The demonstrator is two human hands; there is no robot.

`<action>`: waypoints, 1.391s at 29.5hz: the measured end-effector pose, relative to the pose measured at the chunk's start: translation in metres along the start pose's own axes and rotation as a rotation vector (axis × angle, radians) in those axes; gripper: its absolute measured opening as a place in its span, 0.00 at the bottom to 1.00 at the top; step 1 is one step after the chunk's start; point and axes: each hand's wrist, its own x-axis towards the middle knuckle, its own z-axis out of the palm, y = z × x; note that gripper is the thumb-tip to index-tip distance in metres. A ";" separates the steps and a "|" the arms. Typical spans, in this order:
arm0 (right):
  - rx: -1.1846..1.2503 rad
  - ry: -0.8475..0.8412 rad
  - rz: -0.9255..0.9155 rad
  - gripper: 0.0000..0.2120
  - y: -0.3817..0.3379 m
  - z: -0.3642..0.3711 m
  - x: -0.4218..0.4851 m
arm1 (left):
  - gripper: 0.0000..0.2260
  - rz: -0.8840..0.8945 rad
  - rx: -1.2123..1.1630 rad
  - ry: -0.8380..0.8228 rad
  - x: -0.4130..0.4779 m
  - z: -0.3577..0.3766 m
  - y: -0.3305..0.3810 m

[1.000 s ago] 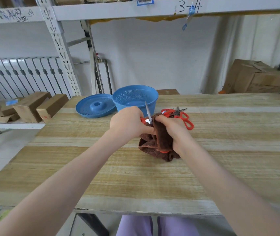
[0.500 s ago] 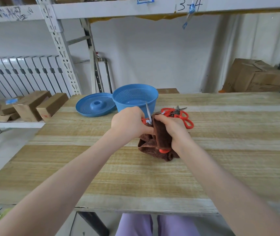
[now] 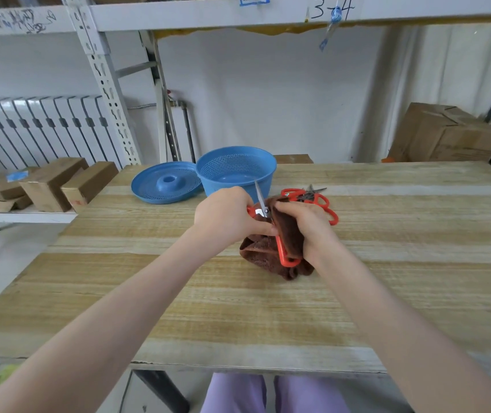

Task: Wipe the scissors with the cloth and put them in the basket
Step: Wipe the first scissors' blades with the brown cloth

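At table [image 3: 387,263] centre, left hand [image 3: 226,216] gripping scissors [image 3: 259,196], right hand [image 3: 309,228] clutching cloth [image 3: 265,254], basket [image 3: 268,177] seemingly behind

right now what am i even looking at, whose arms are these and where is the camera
There is no machine here. These are a person's two bare arms, seen by one wide camera worn on their head, looking forward and down. The left hand grips a pair of scissors with orange handles, one blade pointing up. The right hand holds a brown cloth folded round the handle, as if wiping it. Under them is a wooden table. Behind the hands stands a blue basket, with a blue lid lying beside it. Some other scissors, also orange-handled, lie just beyond the right hand.
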 end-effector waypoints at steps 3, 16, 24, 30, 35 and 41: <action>0.004 0.078 -0.012 0.09 -0.003 0.001 0.003 | 0.27 0.000 0.009 0.013 0.001 0.000 0.004; 0.003 0.081 -0.008 0.06 -0.003 0.001 0.014 | 0.26 0.004 0.013 0.015 0.002 -0.006 0.004; 0.026 0.094 0.054 0.07 -0.004 -0.001 0.025 | 0.27 -0.009 0.031 -0.032 0.002 -0.008 0.000; 0.147 0.178 -0.126 0.05 -0.016 -0.020 0.044 | 0.29 0.001 0.022 -0.099 -0.001 -0.010 -0.018; -0.835 -0.303 -0.519 0.08 -0.022 -0.019 0.030 | 0.28 0.032 0.045 -0.109 0.002 -0.012 -0.024; -0.956 -0.495 -0.525 0.07 -0.023 -0.024 0.030 | 0.28 0.123 0.064 -0.134 0.003 -0.016 -0.026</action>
